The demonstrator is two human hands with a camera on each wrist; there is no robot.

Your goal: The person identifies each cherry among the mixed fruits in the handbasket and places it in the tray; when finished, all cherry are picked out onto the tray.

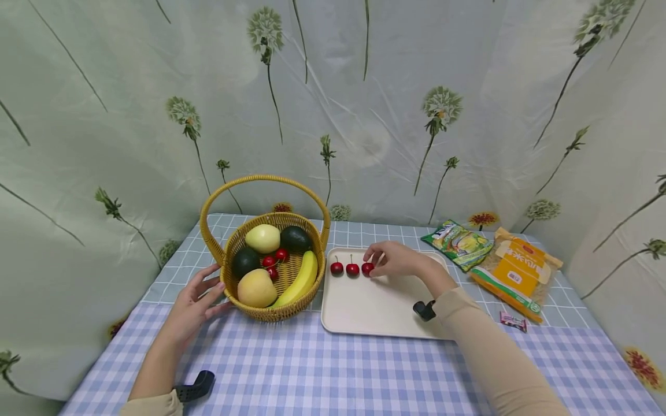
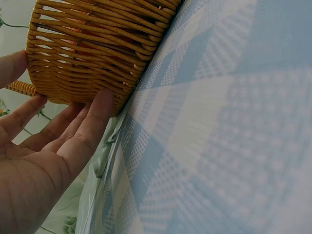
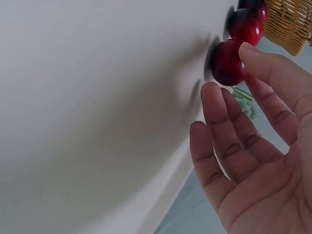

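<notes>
A yellow wicker basket (image 1: 299, 309) with a tall handle holds a banana (image 1: 300, 282), a peach-like yellow fruit (image 1: 257, 288), a pale green fruit (image 1: 262, 238), two dark avocados (image 1: 295, 238) and a few red cherries (image 1: 268, 262). My left hand (image 1: 193, 303) rests against the basket's left side, its fingers (image 2: 90, 126) extended along the wicker. On the beige tray (image 1: 364, 315), three cherries stand in a row near the back left. With thumb and index finger, my right hand (image 1: 398, 260) pinches the rightmost cherry (image 3: 228, 63) at the tray surface; the other fingers are spread.
Right of the tray lie a green snack bag (image 1: 460, 244), an orange-and-clear food packet (image 1: 517, 271) and a small pink wrapped candy (image 1: 513, 321). A blue checked cloth (image 1: 291, 370) covers the table. Behind it hangs a flowered curtain (image 1: 364, 115).
</notes>
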